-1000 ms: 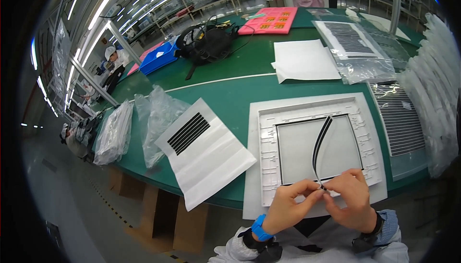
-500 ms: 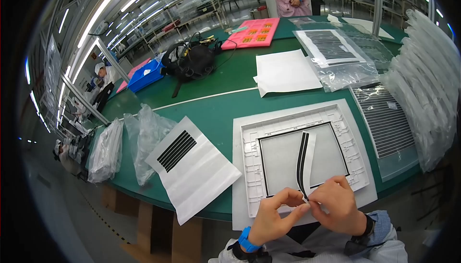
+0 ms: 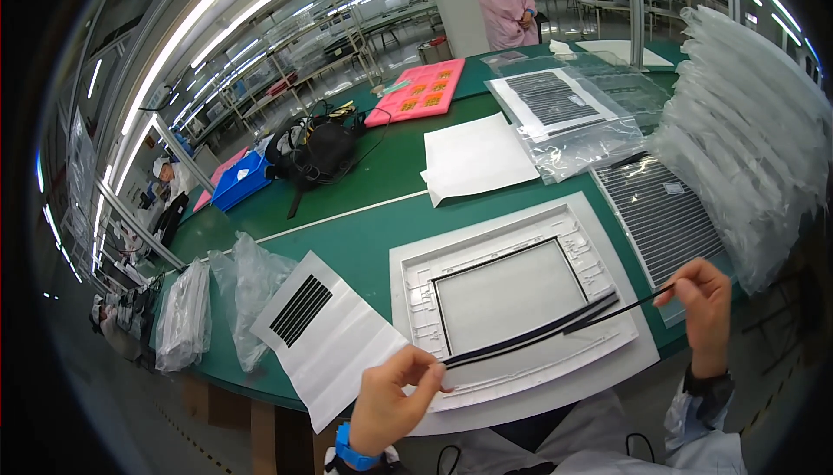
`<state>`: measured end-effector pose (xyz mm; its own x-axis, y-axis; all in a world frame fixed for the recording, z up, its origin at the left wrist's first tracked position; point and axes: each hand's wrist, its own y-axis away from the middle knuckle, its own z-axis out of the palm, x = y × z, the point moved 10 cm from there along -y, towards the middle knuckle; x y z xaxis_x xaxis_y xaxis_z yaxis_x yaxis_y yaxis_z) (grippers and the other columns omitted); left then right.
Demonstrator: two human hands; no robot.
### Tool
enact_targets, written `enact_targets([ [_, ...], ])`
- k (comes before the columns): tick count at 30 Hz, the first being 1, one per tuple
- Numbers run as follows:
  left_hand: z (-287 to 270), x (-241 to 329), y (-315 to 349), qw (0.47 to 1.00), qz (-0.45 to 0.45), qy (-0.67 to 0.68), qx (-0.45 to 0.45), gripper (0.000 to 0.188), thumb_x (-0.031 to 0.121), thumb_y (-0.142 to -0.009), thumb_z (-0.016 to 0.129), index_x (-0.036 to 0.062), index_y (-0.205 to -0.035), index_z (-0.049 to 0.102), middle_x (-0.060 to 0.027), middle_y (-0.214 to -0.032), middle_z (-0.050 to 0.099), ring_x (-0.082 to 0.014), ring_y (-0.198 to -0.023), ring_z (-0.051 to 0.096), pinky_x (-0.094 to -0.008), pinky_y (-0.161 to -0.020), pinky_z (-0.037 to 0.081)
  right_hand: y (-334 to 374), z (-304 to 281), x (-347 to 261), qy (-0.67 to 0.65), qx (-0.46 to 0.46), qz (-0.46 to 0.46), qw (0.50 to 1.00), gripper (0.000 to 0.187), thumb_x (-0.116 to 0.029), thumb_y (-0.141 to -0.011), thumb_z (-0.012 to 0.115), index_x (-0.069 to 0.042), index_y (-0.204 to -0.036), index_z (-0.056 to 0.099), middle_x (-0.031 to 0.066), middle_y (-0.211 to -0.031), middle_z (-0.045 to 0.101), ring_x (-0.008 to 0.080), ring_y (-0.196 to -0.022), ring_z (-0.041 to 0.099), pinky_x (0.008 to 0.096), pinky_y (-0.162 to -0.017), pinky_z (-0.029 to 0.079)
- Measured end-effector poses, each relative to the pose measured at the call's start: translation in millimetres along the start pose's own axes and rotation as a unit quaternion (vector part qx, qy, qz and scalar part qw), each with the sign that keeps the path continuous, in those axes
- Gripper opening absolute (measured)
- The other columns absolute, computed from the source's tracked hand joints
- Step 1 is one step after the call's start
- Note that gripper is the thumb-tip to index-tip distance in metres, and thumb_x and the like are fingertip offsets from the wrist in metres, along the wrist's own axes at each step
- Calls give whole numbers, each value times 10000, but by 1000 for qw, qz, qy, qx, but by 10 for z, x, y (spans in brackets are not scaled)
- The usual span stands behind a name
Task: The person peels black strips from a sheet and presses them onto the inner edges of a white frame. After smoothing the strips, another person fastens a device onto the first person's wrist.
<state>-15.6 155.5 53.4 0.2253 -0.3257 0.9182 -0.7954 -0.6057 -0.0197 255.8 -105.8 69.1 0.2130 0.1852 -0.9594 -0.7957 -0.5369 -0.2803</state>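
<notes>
My left hand (image 3: 392, 395), wearing a blue wristband, pinches the left end of a backing strip with black adhesive foam strips (image 3: 521, 336). The backing strip stretches slantwise over the near side of a white plastic frame (image 3: 423, 323). A thin black foam strip (image 3: 640, 303) runs from it up to my right hand (image 3: 705, 301), whose fingertips are closed on its far right end. The two strips part toward the right. Black edging lines the frame's inner opening. Under the frame lies a white foam sheet (image 3: 644, 355). The frame's near inner edge is partly hidden by the strips.
Left of the frame lies a white sheet with black strips (image 3: 338, 336), beside clear plastic bags (image 3: 184, 319). Striped sheets (image 3: 664, 215) and stacked plastic-wrapped pieces (image 3: 737, 145) stand right. Farther back are white paper (image 3: 477, 158), a pink tray (image 3: 416, 93) and a blue bin (image 3: 241, 182).
My hands have moved apart, the right one up and to the right with a thin black strip peeled loose. The backing strip has swung from upright to slantwise. The view has shifted too.
</notes>
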Motion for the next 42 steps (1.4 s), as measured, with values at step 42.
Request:
enact_targets([
  [42,751,-405,96,957,-92,264,-74,160,115,-959,554,-28,-1027,532,-48,-891,623,-119,-821,647,-237,-712,538,643,1791,44,152,-369,-18,917,234,-108,-850,664,14,-1042,611,110,-894,643,195,-770,628,302,-662,500],
])
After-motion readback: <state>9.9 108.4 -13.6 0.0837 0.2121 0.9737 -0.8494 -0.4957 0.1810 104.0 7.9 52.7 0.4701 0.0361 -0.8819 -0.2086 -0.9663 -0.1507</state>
